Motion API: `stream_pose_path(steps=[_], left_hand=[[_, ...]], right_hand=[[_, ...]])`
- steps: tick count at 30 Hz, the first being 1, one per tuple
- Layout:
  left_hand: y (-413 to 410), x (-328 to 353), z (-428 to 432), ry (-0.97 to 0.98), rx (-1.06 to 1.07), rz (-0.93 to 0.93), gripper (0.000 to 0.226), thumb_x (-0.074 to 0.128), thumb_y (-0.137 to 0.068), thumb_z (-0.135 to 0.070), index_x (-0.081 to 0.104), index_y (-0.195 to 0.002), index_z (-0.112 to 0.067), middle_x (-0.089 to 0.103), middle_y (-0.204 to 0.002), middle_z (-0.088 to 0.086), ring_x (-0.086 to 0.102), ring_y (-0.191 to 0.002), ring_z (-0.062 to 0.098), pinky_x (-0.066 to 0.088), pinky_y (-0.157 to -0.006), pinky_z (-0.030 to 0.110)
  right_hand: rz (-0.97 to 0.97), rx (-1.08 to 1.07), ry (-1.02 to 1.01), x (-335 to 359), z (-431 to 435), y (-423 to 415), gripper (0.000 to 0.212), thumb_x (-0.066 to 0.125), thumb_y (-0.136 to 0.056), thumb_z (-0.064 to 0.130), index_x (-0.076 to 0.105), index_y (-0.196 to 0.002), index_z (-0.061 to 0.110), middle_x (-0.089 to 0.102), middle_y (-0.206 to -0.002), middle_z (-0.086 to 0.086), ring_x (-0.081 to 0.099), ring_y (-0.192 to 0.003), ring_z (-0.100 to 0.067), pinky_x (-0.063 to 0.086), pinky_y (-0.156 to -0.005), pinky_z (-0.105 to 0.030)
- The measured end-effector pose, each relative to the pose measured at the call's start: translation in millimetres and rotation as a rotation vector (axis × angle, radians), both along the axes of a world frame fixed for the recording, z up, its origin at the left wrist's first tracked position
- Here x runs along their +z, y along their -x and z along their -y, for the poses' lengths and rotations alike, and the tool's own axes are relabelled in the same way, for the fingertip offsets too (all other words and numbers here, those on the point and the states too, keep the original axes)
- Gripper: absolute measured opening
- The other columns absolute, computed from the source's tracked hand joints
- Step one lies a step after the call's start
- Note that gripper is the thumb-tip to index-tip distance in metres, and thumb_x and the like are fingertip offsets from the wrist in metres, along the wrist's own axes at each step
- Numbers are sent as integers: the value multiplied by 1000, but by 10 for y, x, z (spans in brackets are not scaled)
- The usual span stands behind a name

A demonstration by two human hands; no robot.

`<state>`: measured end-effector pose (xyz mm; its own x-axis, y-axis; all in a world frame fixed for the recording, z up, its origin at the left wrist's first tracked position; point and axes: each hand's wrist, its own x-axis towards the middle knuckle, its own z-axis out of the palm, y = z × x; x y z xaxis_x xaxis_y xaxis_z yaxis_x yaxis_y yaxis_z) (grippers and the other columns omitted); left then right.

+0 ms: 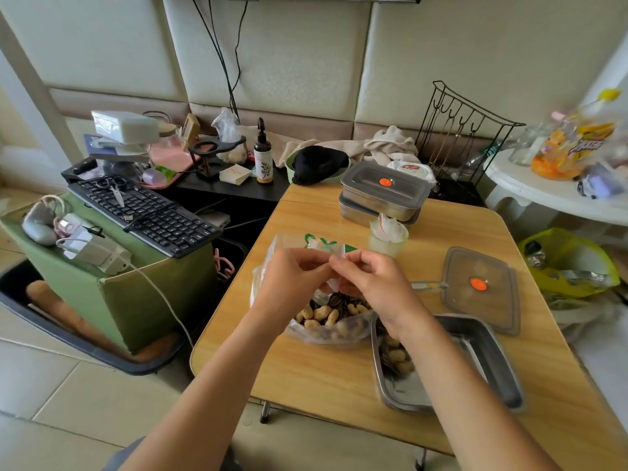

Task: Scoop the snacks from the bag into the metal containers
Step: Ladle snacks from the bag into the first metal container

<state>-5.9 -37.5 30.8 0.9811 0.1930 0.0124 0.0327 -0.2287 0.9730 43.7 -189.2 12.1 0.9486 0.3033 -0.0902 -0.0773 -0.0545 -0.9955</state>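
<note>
Head view, nearest first: at 5 o'clock on the wooden table (306, 375) sits an open metal container (499, 365), with a few peanuts in the shell piled in its left end and partly hidden behind the right forearm. Just to its 10 o'clock, touching its corner, stands a clear plastic bag (323, 336) holding peanuts (323, 314) and dark striped seeds (339, 299). Both hands meet over the bag's mouth at the middle of the frame. The left hand (289, 280) pinches the bag's upper edge with curled fingers, and the right hand (377, 283) pinches the same edge just beside it, fingertips almost touching. At 3 o'clock from the hands a grey lid (492, 311) with an orange valve lies flat, a metal handle (428, 285) poking out at its left side. Beyond the hands at 1 o'clock stands a small cup (387, 246) stuffed with crumpled wrapping. Behind it two closed metal containers (384, 195) are stacked. Off the table at 10 o'clock rests a black keyboard (146, 212).
</note>
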Motion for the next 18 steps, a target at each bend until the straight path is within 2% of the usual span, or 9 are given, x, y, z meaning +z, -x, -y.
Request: stream_pose_path(steps=[3, 6, 8, 11, 15, 17, 18], left_hand=[[-19, 4, -20, -28, 11, -16, 8, 75, -92, -16, 82, -90, -17, 77, -72, -1, 70, -63, 9, 58, -67, 23], [-33, -20, 1, -118, 28, -5, 8, 75, -92, -17, 82, -87, -19, 77, -72, -3, 72, -62, 10, 61, -69, 27], [-45, -43, 49, -181, 100, 15, 9, 74, -91, -18, 80, -84, -21, 76, -70, -6, 71, -59, 7, 61, -63, 27], [-65, -55, 90, -224, 261, 45, 11, 75, -88, -20, 76, -78, -22, 73, -62, -6, 68, -55, 5, 60, -57, 26], [-81, -92, 108, -312, 297, 155, 11, 75, -85, -13, 72, -76, -20, 70, -65, -7, 66, -63, 7, 57, -59, 26], [-94, -124, 101, -460, 222, 238, 7, 73, -86, -13, 70, -87, -20, 69, -79, -11, 60, -71, 4, 50, -62, 16], [-103, -134, 81, -538, 167, 265, 12, 71, -87, -15, 69, -98, -21, 67, -93, -12, 57, -78, 1, 45, -67, 11]], right_hand=[[-79, 4, -78, 17, 34, -15, 16, 71, -98, 17, 77, -103, 3, 79, -93, -12, 75, -85, -19, 60, -77, -26], [-46, -27, -12, 17, 49, -6, 17, 65, -102, 14, 79, -97, 5, 79, -89, -12, 76, -82, -20, 62, -77, -30], [98, -92, 177, -9, 44, 10, 21, 64, -102, 16, 79, -89, 10, 79, -79, -5, 77, -76, -17, 65, -76, -35], [451, -230, 550, -61, 44, 16, 18, 68, -97, 18, 77, -83, 16, 73, -68, 6, 71, -66, -8, 62, -68, -33], [687, -270, 647, -34, 24, 27, 13, 69, -93, 11, 74, -80, 14, 70, -70, 8, 64, -60, -6, 56, -59, -30], [685, -262, 643, -3, 46, 20, 13, 69, -94, 12, 75, -82, 14, 70, -70, 8, 65, -61, -7, 54, -59, -27], [617, -244, 605, 19, 74, 10, 13, 69, -95, 14, 75, -84, 15, 71, -69, 8, 67, -61, -8, 54, -60, -25]])
